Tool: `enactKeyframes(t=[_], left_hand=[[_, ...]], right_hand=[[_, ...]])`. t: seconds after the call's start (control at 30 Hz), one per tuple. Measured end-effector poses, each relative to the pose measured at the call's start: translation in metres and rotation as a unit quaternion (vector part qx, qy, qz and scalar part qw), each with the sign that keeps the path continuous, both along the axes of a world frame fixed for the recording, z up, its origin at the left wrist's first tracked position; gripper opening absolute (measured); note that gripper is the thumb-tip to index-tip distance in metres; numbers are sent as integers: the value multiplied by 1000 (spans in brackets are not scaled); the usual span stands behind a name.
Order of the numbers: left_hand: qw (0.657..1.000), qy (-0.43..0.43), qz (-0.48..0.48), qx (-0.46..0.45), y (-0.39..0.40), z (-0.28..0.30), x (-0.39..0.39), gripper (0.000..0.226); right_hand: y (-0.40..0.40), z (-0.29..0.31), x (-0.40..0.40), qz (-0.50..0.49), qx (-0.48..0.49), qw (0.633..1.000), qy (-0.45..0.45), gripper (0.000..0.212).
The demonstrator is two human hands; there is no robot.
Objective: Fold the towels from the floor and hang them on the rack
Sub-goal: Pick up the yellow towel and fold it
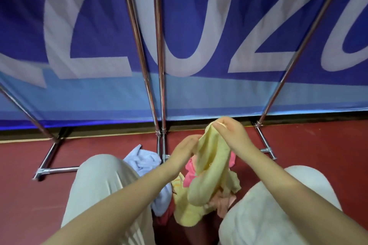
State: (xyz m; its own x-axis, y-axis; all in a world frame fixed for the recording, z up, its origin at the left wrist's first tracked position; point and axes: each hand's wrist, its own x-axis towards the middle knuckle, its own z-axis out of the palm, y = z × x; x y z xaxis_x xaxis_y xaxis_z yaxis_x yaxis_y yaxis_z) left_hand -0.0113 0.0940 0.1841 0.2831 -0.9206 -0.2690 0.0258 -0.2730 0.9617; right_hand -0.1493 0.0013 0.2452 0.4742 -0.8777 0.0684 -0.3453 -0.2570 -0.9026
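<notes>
Head view: right hand (229, 131) and left hand (185, 148) pinch yellow towel (211, 165) aloft.

Blue banner (199, 26): large white "202", cropped.

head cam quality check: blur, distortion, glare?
Head view: strong wide-angle bowing, rack poles splay outward; banner lettering soft, slight motion smear; bright glints on the chrome base bar; both hands' grip on the yellow towel reasonably sharp; lighting even, shadows faint.
</notes>
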Motion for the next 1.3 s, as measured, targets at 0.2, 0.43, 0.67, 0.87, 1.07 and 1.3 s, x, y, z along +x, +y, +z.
enactKeyframes(t=[0.2, 0.43, 0.67, 0.87, 1.07, 1.3], left_hand=[[992, 7, 52, -113, 21, 20, -13, 20], [987, -57, 67, -134, 42, 16, -7, 29], [981, -90, 130, -113, 57, 15, 4, 23], [967, -139, 180, -115, 63, 19, 14, 19], [967, 12, 235, -95, 60, 34, 7, 24], [927, 243, 259, -117, 53, 56, 11, 20]], right_hand=[[24, 19, 16, -12, 43, 996, -83, 16], [43, 11, 24, -1, 106, 989, -99, 17], [51, 6, 18, -17, 156, 982, -103, 25], [66, -9, 4, 18, 83, 996, -34, 15], [87, -23, -6, 120, -37, 988, 92, 9], [100, -47, -14, 154, -93, 965, 191, 28]])
